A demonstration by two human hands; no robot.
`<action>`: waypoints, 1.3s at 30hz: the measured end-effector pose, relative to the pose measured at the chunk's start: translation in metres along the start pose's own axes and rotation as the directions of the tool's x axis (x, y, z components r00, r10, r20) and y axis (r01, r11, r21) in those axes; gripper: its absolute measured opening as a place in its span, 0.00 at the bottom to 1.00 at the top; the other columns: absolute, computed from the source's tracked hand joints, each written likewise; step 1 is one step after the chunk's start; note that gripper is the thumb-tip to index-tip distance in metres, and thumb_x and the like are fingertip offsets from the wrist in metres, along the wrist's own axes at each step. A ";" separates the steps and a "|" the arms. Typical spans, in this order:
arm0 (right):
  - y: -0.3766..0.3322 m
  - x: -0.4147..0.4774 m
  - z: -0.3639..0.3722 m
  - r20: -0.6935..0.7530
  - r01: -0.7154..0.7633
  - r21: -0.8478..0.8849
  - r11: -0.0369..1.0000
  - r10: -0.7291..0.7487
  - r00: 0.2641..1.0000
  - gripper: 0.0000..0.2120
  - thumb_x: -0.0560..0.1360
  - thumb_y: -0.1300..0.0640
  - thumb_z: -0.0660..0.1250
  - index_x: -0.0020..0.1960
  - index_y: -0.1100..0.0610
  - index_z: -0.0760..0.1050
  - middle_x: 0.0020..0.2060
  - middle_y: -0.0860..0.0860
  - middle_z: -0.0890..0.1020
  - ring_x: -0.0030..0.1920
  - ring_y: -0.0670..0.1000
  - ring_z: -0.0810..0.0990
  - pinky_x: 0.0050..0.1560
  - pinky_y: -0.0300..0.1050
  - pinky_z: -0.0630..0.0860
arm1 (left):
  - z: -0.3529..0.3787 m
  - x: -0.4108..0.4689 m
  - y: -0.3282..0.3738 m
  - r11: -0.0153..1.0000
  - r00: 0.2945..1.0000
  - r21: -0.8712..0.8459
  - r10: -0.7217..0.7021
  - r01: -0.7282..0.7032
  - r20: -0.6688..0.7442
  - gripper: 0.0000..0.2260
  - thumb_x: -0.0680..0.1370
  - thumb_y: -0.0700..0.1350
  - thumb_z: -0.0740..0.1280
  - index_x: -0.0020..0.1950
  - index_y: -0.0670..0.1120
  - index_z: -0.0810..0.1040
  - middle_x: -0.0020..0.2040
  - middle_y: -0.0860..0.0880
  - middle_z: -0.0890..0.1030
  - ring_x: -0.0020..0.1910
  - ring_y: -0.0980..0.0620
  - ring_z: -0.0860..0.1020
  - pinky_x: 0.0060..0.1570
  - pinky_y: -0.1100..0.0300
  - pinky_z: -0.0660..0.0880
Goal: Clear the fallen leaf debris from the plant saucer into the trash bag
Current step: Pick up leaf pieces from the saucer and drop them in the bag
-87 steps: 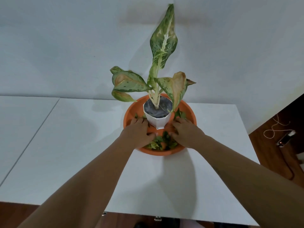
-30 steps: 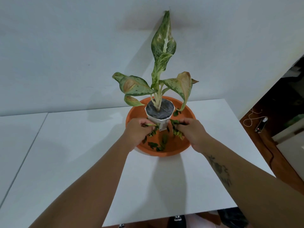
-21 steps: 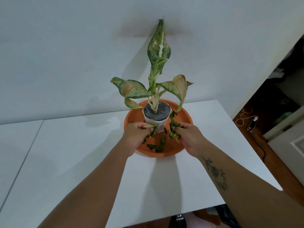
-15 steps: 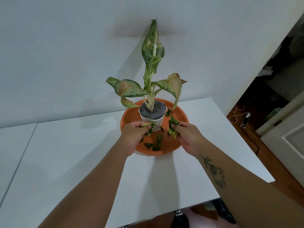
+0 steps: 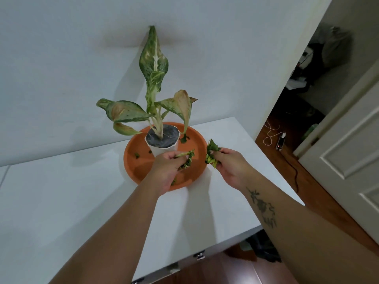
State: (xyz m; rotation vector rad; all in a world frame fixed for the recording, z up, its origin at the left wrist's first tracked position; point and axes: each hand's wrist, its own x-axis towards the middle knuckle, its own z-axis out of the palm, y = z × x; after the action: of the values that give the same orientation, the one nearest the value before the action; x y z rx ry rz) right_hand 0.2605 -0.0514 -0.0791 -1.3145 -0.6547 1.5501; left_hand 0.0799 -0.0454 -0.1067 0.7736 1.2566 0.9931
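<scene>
An orange plant saucer (image 5: 131, 160) sits on the white table, with a white pot (image 5: 162, 149) and its variegated plant (image 5: 152, 74) standing in it. My left hand (image 5: 166, 171) hovers over the saucer's front right, closed on a bunch of leaf debris (image 5: 187, 158). My right hand (image 5: 229, 162) is lifted just past the saucer's right rim and grips another clump of leaf debris (image 5: 211, 153). A few small leaf bits (image 5: 136, 155) lie in the saucer, one (image 5: 184, 138) beside the pot. A dark bag-like shape (image 5: 263, 250) shows under the table's front right corner.
The white table (image 5: 61, 201) ends close in front and to the right. A wooden floor (image 5: 287, 160) lies to the right with a cable and a small device (image 5: 281, 141). A white door (image 5: 348, 156) stands at the right, beside a dark doorway.
Both hands have lifted leaf debris out of the saucer. My right hand moved right, off past the saucer's rim. The view has turned to the right, showing more door and floor.
</scene>
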 end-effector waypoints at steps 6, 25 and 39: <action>-0.016 -0.005 -0.058 -0.058 0.008 0.038 0.999 -0.006 0.998 0.05 0.76 0.70 0.64 0.46 0.65 0.79 0.46 0.58 0.83 0.44 0.51 0.83 0.44 0.37 0.81 | 0.059 0.001 -0.012 0.999 0.997 -0.048 -0.007 0.011 0.080 0.03 0.78 0.36 0.68 0.49 0.40 0.82 0.45 0.43 0.84 0.44 0.50 0.82 0.47 0.61 0.79; -0.076 -0.016 -0.321 -0.122 -0.080 -0.021 0.997 0.077 0.990 0.05 0.76 0.69 0.65 0.45 0.62 0.78 0.41 0.55 0.82 0.40 0.49 0.81 0.42 0.38 0.78 | 0.326 -0.023 -0.088 0.991 0.999 -0.131 -0.036 0.041 0.034 0.03 0.77 0.34 0.68 0.46 0.38 0.82 0.45 0.43 0.85 0.44 0.50 0.83 0.46 0.62 0.79; -0.011 0.012 -0.436 -0.250 -0.194 0.006 0.981 0.190 0.949 0.06 0.75 0.69 0.66 0.41 0.62 0.78 0.37 0.56 0.80 0.35 0.50 0.79 0.33 0.36 0.78 | 0.421 -0.002 -0.205 0.962 0.979 -0.196 -0.201 0.192 -0.029 0.04 0.76 0.34 0.69 0.50 0.38 0.83 0.49 0.41 0.85 0.50 0.47 0.82 0.49 0.58 0.78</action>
State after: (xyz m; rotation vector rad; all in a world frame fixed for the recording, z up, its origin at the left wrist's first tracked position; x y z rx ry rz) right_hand 0.6769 -0.1142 -0.1941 -1.5950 -0.3916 1.4991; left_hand 0.5302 -0.1075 -0.2195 0.4671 1.2318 0.9584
